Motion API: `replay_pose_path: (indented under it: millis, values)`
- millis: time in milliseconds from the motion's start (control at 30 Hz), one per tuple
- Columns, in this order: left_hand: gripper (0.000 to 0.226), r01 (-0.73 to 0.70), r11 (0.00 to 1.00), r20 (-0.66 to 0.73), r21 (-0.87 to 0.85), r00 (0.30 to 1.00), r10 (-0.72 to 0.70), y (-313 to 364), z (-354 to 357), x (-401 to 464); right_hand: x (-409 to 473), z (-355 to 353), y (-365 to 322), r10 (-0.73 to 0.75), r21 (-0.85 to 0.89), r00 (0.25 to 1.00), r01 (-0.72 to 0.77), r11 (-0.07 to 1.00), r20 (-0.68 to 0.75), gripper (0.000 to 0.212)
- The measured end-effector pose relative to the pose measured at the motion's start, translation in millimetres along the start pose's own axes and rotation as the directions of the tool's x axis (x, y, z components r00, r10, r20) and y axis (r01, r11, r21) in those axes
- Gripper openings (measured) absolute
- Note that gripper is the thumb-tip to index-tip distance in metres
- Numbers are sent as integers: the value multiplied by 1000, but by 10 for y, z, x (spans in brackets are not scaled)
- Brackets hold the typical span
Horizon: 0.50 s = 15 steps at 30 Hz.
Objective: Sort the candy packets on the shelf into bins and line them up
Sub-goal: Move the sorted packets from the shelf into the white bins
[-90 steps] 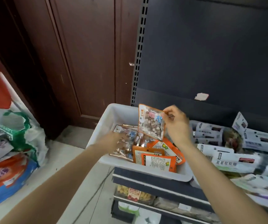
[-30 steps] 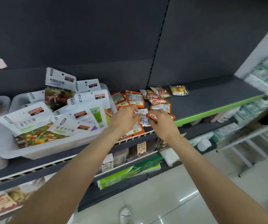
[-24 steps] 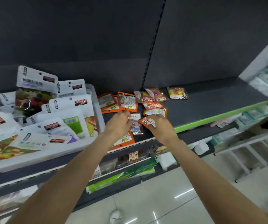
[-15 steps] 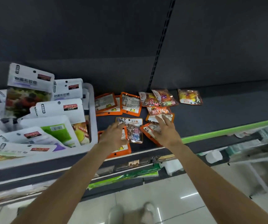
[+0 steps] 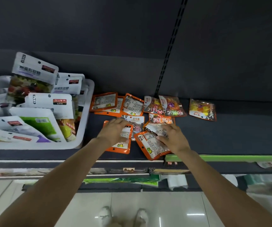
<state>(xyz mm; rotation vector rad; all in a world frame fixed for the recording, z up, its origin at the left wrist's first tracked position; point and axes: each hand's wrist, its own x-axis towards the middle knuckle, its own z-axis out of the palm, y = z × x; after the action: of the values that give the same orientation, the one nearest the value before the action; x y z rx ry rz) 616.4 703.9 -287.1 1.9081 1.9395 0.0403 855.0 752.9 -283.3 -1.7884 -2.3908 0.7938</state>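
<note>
Dim overall, overhead glare on glossy floor [image 5: 173, 215], wide-angle edge bending, soft blurred edges

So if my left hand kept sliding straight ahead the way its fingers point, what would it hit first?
Most likely the clear candy packet with the pink figure, lying just past the left hand, whose fingers point up and to the right over an orange packet. Depth is hard to judge; the fingertips may already touch it.

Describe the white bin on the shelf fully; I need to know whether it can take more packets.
The white bin looks like plastic with rounded corners, standing on the dark shelf at left, its left part cut off. It is heaped above its rim with large white-topped packets, leaning untidily. Orange packets lie just right of it; neither hand touches it.
</note>
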Motion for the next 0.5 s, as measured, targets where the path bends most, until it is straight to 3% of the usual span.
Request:
replay_pose_path:
  millis: [133,267,367,500]
  values:
    - [84,16,1000,37,1,999,-16,72,-58,224,102,6,94,73,-4,988,-73,997,136,82]
    - [97,14,998,126,62,992,-22,42,-93,332,98,-26,145,48,-32,986,-44,999,159,83]
    - [99,37,994,126,100,991,-50,37,-69,300,18,-85,95,-43,-142,979,72,987,200,72]
    - [94,85,991,87,102,992,-94,-17,-12,134,-108,-24,-7,-95,70,989,87,994,113,44]
